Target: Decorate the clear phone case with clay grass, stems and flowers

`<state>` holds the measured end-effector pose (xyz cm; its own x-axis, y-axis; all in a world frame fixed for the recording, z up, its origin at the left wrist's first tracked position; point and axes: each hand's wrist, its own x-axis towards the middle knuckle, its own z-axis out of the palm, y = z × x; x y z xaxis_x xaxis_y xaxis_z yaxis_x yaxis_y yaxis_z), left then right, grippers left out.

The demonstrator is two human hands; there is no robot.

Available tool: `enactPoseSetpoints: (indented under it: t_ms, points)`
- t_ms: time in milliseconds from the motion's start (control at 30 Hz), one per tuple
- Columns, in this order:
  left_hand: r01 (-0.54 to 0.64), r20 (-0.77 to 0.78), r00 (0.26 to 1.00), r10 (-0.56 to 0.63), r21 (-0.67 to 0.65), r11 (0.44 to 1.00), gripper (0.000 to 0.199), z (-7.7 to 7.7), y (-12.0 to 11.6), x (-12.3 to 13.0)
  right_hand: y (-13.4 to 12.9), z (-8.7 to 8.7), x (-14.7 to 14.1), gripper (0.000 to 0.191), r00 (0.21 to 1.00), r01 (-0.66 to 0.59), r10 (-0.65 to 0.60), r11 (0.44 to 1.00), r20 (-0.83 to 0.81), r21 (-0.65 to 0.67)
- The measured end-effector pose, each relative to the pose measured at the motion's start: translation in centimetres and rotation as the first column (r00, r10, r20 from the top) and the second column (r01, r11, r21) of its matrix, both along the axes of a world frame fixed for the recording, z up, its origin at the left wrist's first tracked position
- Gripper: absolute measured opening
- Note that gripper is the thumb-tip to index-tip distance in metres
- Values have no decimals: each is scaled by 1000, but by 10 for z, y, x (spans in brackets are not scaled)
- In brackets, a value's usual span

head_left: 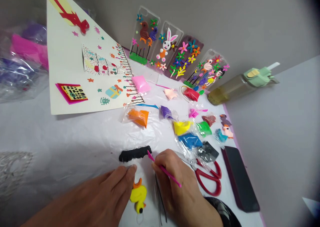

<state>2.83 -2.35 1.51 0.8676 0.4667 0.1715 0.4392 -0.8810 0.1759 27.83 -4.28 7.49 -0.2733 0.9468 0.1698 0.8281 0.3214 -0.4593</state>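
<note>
My right hand [176,178] pinches a pink modelling tool [168,174], its flat tip at the right end of a black clay strip [135,153]. The strip's lower edge is ragged with small notches. My left hand [110,190] lies with fingers stretched out and close together, fingertips just below the strip. Beneath the hands is what looks like a clear phone case [150,200], partly hidden by them. A yellow clay duck [139,195] with orange feet is on it, between my hands, head towards me.
Red-handled scissors [208,178] and a dark phone-like slab [240,177] lie at right. Bagged clay, including blue [190,141], yellow [182,127] and orange [138,117], lies beyond my hands. Decorated phone cases [165,42] lean on the wall beside a bottle [225,92] and a card [70,60].
</note>
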Motion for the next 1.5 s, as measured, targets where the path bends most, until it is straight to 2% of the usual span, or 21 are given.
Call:
enactPoseSetpoints:
  t_ms: [167,333,467,667,1000,1100,1200,1333,1500]
  points:
    - [4,49,999,-5,36,999,36,1,2,2,1,-6,-3,28,999,-34,33,998,21,48]
    - [-30,-19,999,29,-17,999,39,-11,-7,4,1,-8,-4,34,997,-37,33,997,67,68]
    - [-16,-26,1000,13,-86,996,52,-19,-11,-5,3,-4,-6,36,988,-76,66,995,138,71]
    - [4,92,996,1,-62,998,47,-21,-11,-15,7,1,-9,38,976,-117,92,986,197,118]
    - [-16,57,998,21,-80,997,53,-27,-15,-21,3,8,-15,41,958,-151,122,984,260,97]
    - [-34,56,998,39,-79,996,53,-28,-18,-22,-1,14,-12,44,965,-137,126,990,229,37]
    - [2,36,999,1,-82,997,54,-30,-17,-21,-3,14,-6,40,984,-89,84,996,159,26]
    - [5,67,998,-2,-40,999,57,-32,-13,-20,0,5,-1,29,998,-31,28,998,62,46]
    - [31,64,998,-29,-41,999,54,-33,-13,-21,3,-7,-1,26,998,-46,43,996,41,75]
